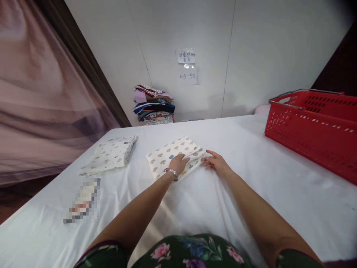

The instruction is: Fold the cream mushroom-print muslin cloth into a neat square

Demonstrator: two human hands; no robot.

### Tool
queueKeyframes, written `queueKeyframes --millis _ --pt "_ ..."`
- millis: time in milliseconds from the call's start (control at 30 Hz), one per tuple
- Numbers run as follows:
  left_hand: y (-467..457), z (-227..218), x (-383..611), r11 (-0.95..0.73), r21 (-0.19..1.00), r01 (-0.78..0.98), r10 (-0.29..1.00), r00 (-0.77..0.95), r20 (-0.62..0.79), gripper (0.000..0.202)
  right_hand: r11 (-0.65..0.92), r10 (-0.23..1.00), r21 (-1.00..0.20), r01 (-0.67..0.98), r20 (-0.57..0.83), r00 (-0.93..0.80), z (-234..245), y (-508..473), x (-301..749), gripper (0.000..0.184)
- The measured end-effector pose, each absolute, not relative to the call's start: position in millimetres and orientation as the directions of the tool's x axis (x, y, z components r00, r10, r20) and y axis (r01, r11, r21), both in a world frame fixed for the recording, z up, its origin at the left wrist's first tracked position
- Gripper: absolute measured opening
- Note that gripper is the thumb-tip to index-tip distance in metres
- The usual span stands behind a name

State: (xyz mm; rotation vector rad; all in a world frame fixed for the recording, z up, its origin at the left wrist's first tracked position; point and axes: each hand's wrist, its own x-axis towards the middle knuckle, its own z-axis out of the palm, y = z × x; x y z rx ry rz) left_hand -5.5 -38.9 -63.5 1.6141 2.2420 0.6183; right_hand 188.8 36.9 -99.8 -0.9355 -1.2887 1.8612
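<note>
A folded cream cloth [161, 156] with a grey-brown mushroom-like print and a few coloured motifs lies on the white-covered table in front of me. My left hand [177, 165], with a bracelet at the wrist, grips the cloth near its right side, where the layers bunch up; some of its fingertips are hidden in the fabric. My right hand [216, 163] is at the cloth's right end, fingers apart, the tips at or just beside the edge. I cannot tell whether they touch it.
Another folded cloth [111, 154] lies at the left, with a blurred-out item [83, 201] nearer me. A red plastic basket [312, 136] with metal handles stands at the right. Stacked folded fabrics [154, 106] sit behind the table's far edge, against the wall. A pink curtain [50, 93] hangs at left.
</note>
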Motion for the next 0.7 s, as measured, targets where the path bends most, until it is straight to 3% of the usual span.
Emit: queueKeyframes --millis 367,533,700 --pt "-45.5 -63.3 1.5 0.184 0.504 0.844 0.974 -0.226 0.023 0.034 -0.237 0.885 -0.939 -0.250 -0.102 -0.455 -103.9 43.2 190.8 0.069" --pt "-55.3 -57.5 4.9 0.062 0.368 0.928 0.992 -0.098 0.080 0.039 -0.251 0.897 -0.949 -0.191 -0.154 -0.414 -101.3 41.8 191.1 0.058" --pt "-83.1 -56.7 -0.4 0.005 0.206 0.979 0.997 -0.021 0.075 0.040 -0.216 0.899 -0.968 -0.128 -0.146 -0.412 -103.0 42.0 189.9 0.058"
